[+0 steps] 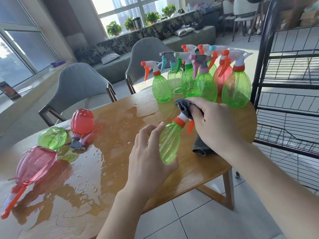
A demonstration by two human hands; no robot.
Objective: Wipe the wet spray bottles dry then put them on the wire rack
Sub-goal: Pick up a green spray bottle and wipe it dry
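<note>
Green spray bottle (170, 140) between left hand (146, 157) and cloth-wrapped right hand (214, 123).

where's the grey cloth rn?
Head view, right of centre: the grey cloth is gripped in the right hand, pressed over the spray head of the green spray bottle held by the left hand.
</note>
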